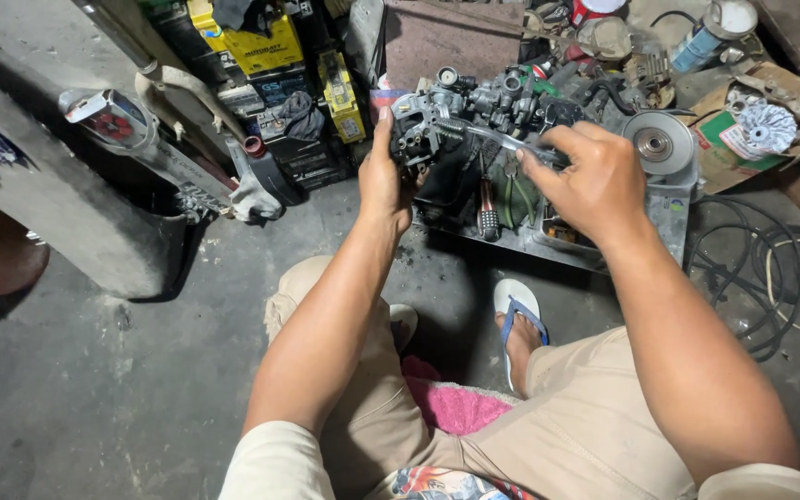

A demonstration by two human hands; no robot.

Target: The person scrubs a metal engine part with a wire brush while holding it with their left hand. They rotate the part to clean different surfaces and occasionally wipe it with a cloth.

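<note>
Head view: left hand (383,181) clamped round grey metal carburettor (416,130), held up over tool tray (668,218). Right hand (590,176) fisted tight on silver wrench (502,141), its tip touching carburettor. Red-handled screwdriver (487,208) lies in tray just below. Blue-strapped sandal (518,310) on concrete floor (94,389).

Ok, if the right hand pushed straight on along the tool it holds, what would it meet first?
Probably the grey metal engine part that the left hand steadies: the right hand points its metal tool left toward it. Depth is unclear.
</note>
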